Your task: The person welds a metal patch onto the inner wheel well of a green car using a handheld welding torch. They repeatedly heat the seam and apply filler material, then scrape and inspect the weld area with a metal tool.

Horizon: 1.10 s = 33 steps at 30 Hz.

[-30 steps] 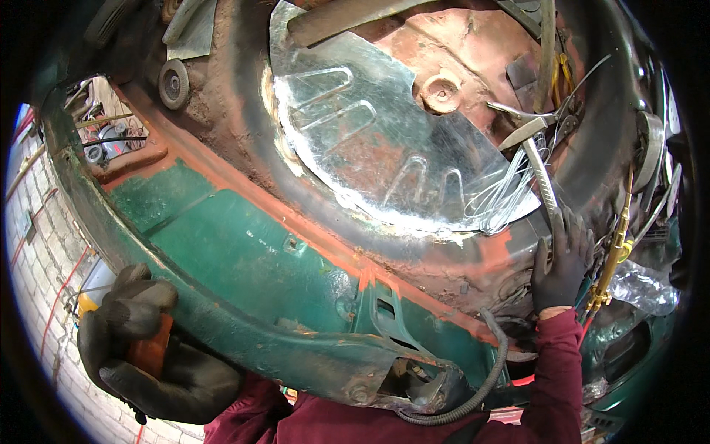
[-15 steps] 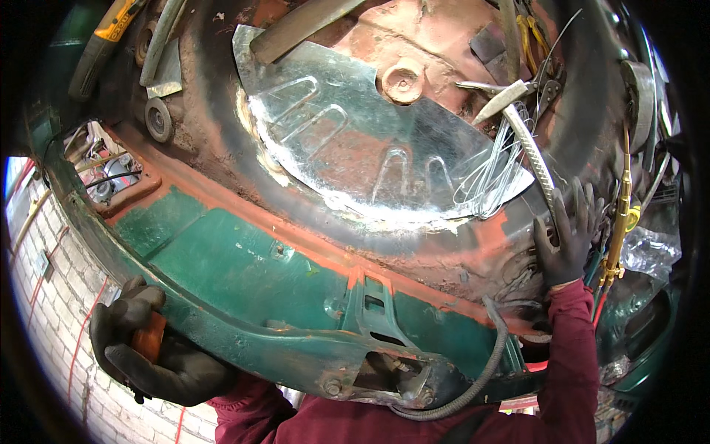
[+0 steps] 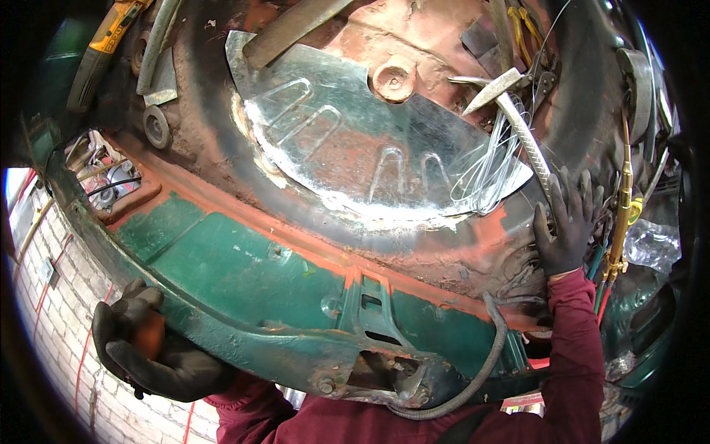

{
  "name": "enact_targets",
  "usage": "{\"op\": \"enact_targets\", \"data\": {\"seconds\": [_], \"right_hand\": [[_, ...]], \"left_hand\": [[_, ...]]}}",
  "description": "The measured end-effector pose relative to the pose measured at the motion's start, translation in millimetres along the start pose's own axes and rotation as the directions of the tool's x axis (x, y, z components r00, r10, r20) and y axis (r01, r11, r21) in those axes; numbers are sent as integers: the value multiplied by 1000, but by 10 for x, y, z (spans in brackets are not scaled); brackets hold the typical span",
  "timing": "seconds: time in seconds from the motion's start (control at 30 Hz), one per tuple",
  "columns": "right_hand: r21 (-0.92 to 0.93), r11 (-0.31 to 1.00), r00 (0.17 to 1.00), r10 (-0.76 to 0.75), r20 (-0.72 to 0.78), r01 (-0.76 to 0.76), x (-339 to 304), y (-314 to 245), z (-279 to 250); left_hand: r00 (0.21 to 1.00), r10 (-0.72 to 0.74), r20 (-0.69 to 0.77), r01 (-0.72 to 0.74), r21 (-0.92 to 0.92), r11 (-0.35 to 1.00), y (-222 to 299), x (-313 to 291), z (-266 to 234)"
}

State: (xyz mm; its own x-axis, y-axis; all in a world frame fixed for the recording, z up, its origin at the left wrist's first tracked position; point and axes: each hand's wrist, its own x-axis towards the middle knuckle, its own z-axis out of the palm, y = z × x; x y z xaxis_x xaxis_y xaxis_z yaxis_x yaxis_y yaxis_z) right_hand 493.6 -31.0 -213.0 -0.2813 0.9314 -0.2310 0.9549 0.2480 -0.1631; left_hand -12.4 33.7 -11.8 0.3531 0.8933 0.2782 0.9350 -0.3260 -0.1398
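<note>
Lettering (image 3: 116, 29) marks a yellow-black tool (image 3: 97, 58); left hand (image 3: 155, 370) holds an orange piece (image 3: 150, 334).

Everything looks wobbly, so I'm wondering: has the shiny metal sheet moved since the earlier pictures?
No. The shiny metal sheet keeps its place beside the round knob. Both shifted up and left together, so probably the camera moved.

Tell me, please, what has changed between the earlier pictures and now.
The camera view shifted: the metal sheet sits further left in the picture, and more of the yellow-and-black tool shows at upper left. The right hand has spread its fingers beside the hammer; whether it let go of the handle is unclear. Unchanged: the left hand holds the orange piece.
</note>
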Motion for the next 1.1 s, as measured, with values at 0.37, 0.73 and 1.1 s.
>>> {"op": "enact_targets", "data": {"seconds": [0.37, 0.73, 1.1], "right_hand": [[19, 1000, 999, -15, 34, 15, -24, 36, 5], [46, 998, 997, -28, -77, 32, -64, 73, 154], [53, 996, 981, 58, 186, -69, -42, 15, -155]], "left_hand": [[894, -425, -141, 338, -409, 848, 179, 30, 134], [729, -679, -91, 410, -736, 539, 311, 234, 142], [758, -650, -51, 292, -865, 409, 250, 164, 231]]}}
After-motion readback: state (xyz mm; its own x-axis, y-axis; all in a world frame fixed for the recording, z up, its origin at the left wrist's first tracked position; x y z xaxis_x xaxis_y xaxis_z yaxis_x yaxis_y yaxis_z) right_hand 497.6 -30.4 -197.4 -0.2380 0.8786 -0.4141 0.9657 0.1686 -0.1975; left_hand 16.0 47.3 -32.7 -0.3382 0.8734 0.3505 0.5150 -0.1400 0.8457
